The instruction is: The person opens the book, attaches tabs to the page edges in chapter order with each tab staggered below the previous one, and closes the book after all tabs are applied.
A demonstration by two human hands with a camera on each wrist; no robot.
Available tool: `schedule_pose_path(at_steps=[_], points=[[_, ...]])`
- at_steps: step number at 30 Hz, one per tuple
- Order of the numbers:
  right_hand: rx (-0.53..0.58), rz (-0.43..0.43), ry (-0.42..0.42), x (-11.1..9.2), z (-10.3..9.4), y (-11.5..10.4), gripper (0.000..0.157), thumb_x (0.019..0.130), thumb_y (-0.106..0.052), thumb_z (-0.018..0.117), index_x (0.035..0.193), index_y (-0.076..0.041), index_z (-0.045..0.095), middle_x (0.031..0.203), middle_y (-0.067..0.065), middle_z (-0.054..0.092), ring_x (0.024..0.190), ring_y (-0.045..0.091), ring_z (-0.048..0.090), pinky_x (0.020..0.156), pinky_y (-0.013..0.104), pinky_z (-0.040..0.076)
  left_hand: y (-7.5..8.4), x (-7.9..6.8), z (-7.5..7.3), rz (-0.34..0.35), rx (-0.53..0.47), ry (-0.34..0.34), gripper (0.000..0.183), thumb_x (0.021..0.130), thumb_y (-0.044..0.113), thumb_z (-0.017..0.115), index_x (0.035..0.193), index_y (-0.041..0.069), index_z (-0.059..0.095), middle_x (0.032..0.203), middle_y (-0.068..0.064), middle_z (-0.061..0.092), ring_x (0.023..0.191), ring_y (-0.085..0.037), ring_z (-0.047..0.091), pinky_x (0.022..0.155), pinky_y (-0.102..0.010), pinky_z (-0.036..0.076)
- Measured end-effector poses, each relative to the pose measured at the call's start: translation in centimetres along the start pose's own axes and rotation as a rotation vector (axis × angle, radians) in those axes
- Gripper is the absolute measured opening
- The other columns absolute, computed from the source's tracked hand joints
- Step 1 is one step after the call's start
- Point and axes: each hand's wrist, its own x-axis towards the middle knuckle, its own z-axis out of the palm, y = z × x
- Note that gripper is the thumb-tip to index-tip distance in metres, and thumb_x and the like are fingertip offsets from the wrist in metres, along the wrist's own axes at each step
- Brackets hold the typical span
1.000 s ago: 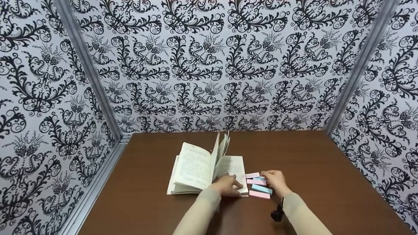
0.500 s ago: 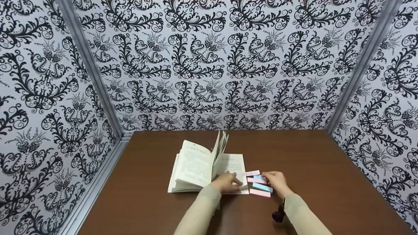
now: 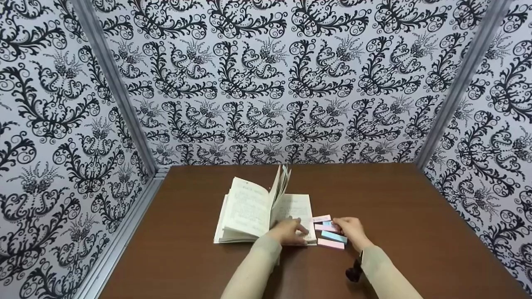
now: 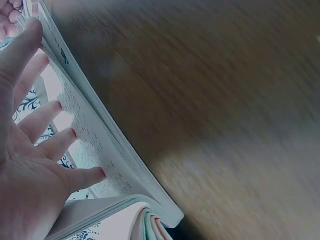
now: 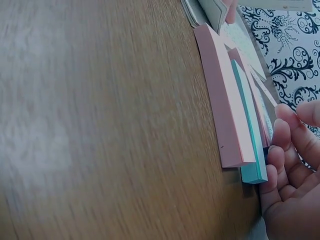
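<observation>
An open book (image 3: 248, 209) lies on the table, some pages standing upright near its middle. My left hand (image 3: 287, 232) rests on its right-hand page, fingers spread; the left wrist view shows the fingertips (image 4: 95, 175) against the printed page. At the book's right edge, my right hand (image 3: 352, 231) pinches the right end of a thin pink sticky note strip (image 3: 321, 218), whose other end meets the page edge. Just below lie narrow sticky note pads: a pink pad (image 3: 326, 227), a blue pad (image 3: 333, 236) and another pink pad (image 3: 331, 243). A further bluish piece is partly hidden by the right fingers.
The brown table (image 3: 199, 270) runs back to a wall of black-and-white patterned panels (image 3: 266, 83). Grey metal posts (image 3: 120, 95) stand at the corners. A small black object (image 3: 354, 272) hangs at the right wrist.
Both hands stay nearly in place. The pink strip's angle at the book's edge has shifted slightly, and the upright pages lean a little further left.
</observation>
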Motion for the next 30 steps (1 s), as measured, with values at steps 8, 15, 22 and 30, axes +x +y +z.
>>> schedule_pose_path(at_steps=[8, 15, 22, 30], points=[[-0.011, 0.010, 0.013, -0.08, 0.06, -0.12, 0.024, 0.093, -0.012, 0.062, 0.077, 0.004, 0.069, 0.065, 0.002, 0.057, 0.062, 0.014, 0.048, 0.056, 0.026, 0.040, 0.17, -0.14, -0.14, -0.006, -0.009, 0.014, 0.037, 0.074, 0.025, 0.083, 0.108, 0.014, 0.076, 0.135, -0.022, 0.054, 0.127, -0.034, 0.049, 0.105, -0.028, 0.037], [0.006, 0.022, 0.016, -0.20, 0.05, -0.24, 0.022, 0.092, -0.012, 0.062, 0.082, 0.006, 0.071, 0.066, 0.003, 0.060, 0.062, 0.014, 0.051, 0.058, 0.027, 0.043, 0.22, -0.07, -0.26, 0.030, 0.004, 0.022, 0.042, 0.071, 0.027, 0.086, 0.109, 0.013, 0.076, 0.131, -0.022, 0.056, 0.127, -0.030, 0.050, 0.107, -0.032, 0.036], [-0.004, 0.023, 0.009, -0.17, 0.01, -0.21, 0.022, 0.092, -0.012, 0.062, 0.084, 0.006, 0.072, 0.068, 0.004, 0.062, 0.063, 0.014, 0.052, 0.058, 0.026, 0.044, 0.14, -0.12, -0.30, 0.050, 0.036, 0.025, 0.037, 0.075, 0.028, 0.082, 0.109, 0.013, 0.076, 0.131, -0.022, 0.057, 0.126, -0.033, 0.050, 0.109, -0.034, 0.035], [-0.008, 0.004, 0.004, -0.31, -0.05, -0.25, 0.022, 0.092, -0.011, 0.062, 0.083, 0.007, 0.071, 0.068, 0.004, 0.062, 0.064, 0.015, 0.052, 0.058, 0.027, 0.043, 0.27, -0.06, -0.30, 0.021, 0.022, 0.020, 0.042, 0.071, 0.028, 0.085, 0.109, 0.014, 0.076, 0.131, -0.020, 0.057, 0.127, -0.034, 0.049, 0.109, -0.034, 0.035]])
